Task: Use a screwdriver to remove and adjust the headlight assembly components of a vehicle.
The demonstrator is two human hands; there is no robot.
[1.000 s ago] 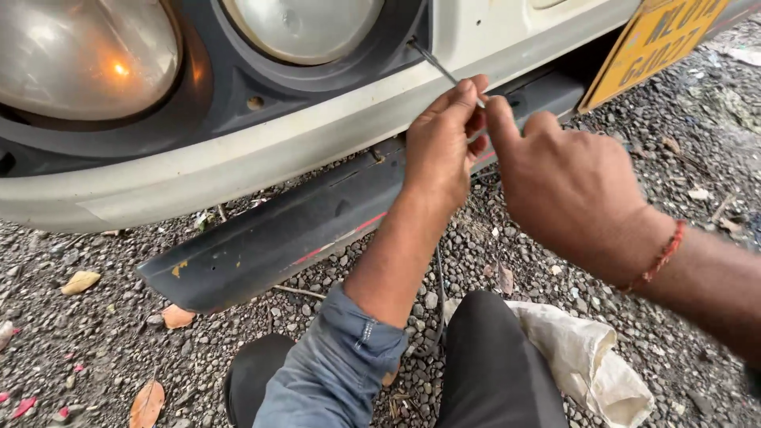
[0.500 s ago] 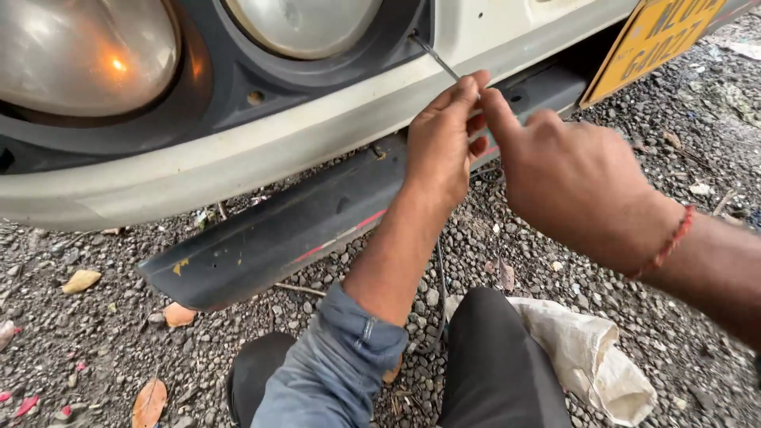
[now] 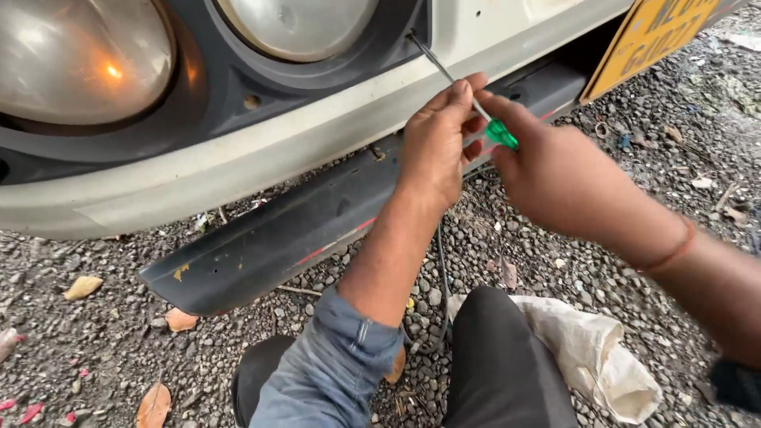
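Between both hands: green-handled steel screwdriver point(image 3: 476, 103), right hand point(image 3: 555, 178) gripping handle, left hand point(image 3: 436, 147) pinching shaft; tip seated at black headlamp bezel point(image 3: 317, 75), bezel not yet off.

Headlamps: two, one lit amber point(image 3: 75, 67), one unlit point(image 3: 297, 24)
Hands: two, left hand point(image 3: 436, 143), right hand point(image 3: 559, 186)
Screwdrivers: one, green handle point(image 3: 460, 83)
Number plates: one, yellow point(image 3: 646, 40)
Black bumper strips: one point(image 3: 309, 226)
Cloth sacks: one, white point(image 3: 594, 357)
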